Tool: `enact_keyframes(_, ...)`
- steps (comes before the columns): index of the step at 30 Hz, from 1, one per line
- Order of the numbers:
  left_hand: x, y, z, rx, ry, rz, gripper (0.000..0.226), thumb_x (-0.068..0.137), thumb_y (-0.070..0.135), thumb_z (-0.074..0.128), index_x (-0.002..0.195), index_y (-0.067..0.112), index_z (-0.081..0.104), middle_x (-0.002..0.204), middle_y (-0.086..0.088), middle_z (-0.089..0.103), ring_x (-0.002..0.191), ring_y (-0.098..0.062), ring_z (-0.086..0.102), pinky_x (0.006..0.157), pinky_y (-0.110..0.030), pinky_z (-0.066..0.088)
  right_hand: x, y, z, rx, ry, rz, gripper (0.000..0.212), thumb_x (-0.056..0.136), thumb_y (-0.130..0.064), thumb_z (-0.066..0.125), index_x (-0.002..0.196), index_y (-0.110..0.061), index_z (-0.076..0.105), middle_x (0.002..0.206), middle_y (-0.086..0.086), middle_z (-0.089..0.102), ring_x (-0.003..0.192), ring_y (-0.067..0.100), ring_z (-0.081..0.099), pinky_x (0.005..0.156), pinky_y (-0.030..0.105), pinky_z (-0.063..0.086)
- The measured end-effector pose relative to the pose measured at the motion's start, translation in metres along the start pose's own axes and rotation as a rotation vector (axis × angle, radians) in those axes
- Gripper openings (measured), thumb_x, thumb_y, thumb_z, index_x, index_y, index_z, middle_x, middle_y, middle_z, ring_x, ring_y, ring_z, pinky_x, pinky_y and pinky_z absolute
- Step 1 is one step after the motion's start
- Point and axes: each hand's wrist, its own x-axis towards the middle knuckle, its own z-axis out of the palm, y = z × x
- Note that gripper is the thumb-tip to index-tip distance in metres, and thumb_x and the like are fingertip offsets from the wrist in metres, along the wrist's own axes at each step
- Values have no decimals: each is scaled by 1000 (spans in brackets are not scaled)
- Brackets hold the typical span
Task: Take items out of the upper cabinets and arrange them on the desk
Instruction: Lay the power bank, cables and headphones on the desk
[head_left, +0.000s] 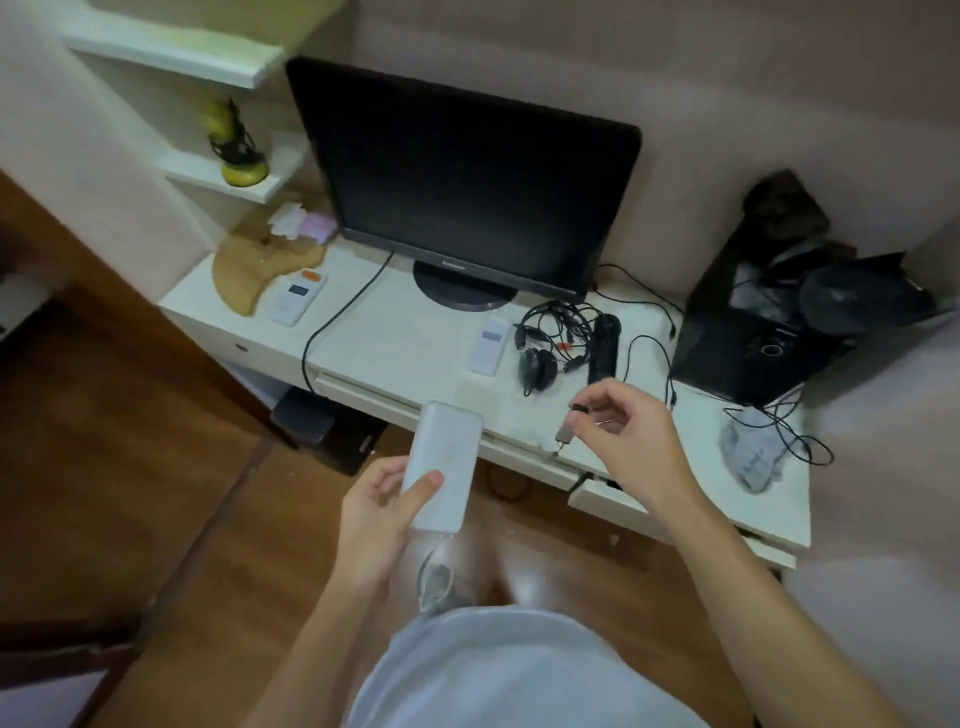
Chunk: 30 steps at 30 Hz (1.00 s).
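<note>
My left hand (376, 512) grips a white power bank (442, 465) just in front of the white desk's (395, 343) front edge, thumb laid on its face. A short cable hangs from the power bank's lower end. My right hand (631, 441) is raised over the desk front and pinches a small dark loop with a little metal tag (563, 432) dangling from it. On the desk behind lie black headphones (537, 364) with tangled cables, a black remote (603, 345) and a white remote (489, 345).
A black monitor (467, 192) stands at the desk's middle back. A white calculator (296, 299) and a wooden board (260, 267) lie at the left. A black box (763, 322) with dark items sits at the right, near a crumpled bag (748, 454). Wall shelves hold a yellow figurine (236, 150).
</note>
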Motion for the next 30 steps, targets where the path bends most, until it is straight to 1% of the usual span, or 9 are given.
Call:
enact_keyframes(5,62,9,-45,58,-23,-14,15,86,9,75,98,12,68,91,0,75,78,-8,73,57,-18,55,26,-6,52,47,43,52,11,85,-8,75,85,-19,72,84,-8,71,75,5,59,73,22,51)
enact_keyframes(8,96,16,-58,96,-61,-21,18,87,12,75,102,8,67,94,-4,76,83,-15,73,64,-25,58,27,1,69,77,84,109,11,85,-6,75,85,-17,72,81,-9,70,73,4,58,75,24,52)
enact_keyframes(10,116,22,-60,121,-88,-20,21,86,16,76,103,8,67,98,-5,75,87,-18,73,70,-29,59,24,6,73,84,110,144,13,85,-4,75,84,-17,71,79,-8,69,73,6,59,75,26,53)
enact_keyframes(14,147,34,-50,106,-133,-35,17,87,13,75,102,10,68,93,-2,77,82,-14,74,64,-21,56,27,18,73,47,146,184,17,83,-4,76,82,-19,71,78,-8,70,73,9,60,74,27,54)
enact_keyframes(18,175,36,-34,80,-137,-71,18,86,11,76,102,7,69,95,-11,77,85,-23,73,72,-33,57,41,26,73,55,148,203,19,83,0,75,80,-18,71,74,2,67,67,7,56,67,21,48)
enact_keyframes(20,188,36,-29,68,-129,-78,20,85,13,77,103,8,69,98,-12,76,89,-27,73,73,-35,57,57,26,77,75,125,205,19,83,2,74,80,-16,70,73,9,64,64,5,54,64,17,45)
enact_keyframes(24,206,48,-27,80,-69,-77,21,86,13,77,104,9,69,100,-8,76,91,-24,73,73,-31,60,101,20,95,78,24,198,17,83,-1,76,82,-18,71,68,-4,61,63,4,54,64,16,45)
enact_keyframes(27,218,54,-38,84,0,-85,21,84,15,79,103,11,70,97,-6,77,90,-26,74,82,-44,60,144,8,115,35,-80,179,17,83,-6,77,81,-22,72,73,0,64,64,5,58,66,21,49)
enact_keyframes(30,226,62,-56,61,64,-79,21,83,18,79,102,12,70,96,-6,77,86,-26,74,75,-41,61,188,-8,137,-72,-172,128,14,84,-17,77,82,-30,71,77,-9,67,75,7,63,73,27,54)
